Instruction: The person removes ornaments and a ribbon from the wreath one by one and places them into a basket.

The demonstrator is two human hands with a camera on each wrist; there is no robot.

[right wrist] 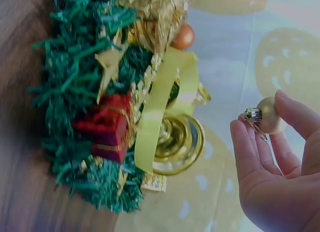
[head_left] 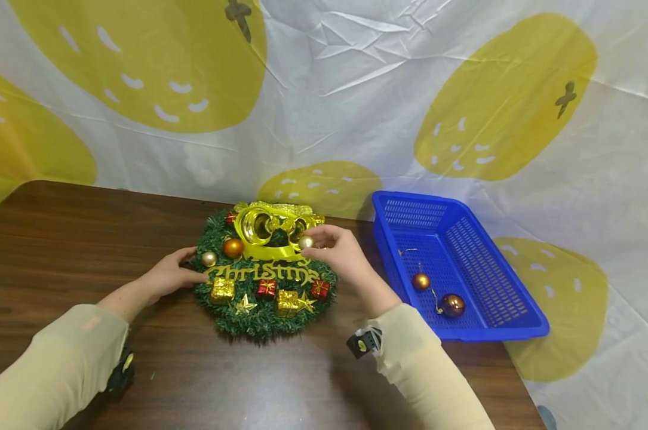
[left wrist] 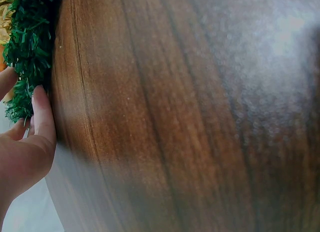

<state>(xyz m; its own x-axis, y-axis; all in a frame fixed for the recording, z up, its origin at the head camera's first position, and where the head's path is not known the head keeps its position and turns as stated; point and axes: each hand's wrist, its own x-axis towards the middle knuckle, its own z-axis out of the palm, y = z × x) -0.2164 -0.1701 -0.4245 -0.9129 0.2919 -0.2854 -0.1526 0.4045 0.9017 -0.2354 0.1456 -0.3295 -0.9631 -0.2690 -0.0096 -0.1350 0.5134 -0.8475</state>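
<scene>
Right hand (head_left: 341,254): thumb and fingers pinch pale gold ball (head_left: 306,242), cap and cord exposed. Ball sits above wreath (head_left: 248,327), apart from it in right wrist view, near gold bells (head_left: 259,226). Left hand (head_left: 168,276): thumb and fingers spread apart, touching left edge of wreath. Wreath lies on wooden table (head_left: 60,251). Blue basket (head_left: 525,331), right of wreath, contains copper ball (head_left: 421,281) and larger brown ball (head_left: 453,305).
</scene>
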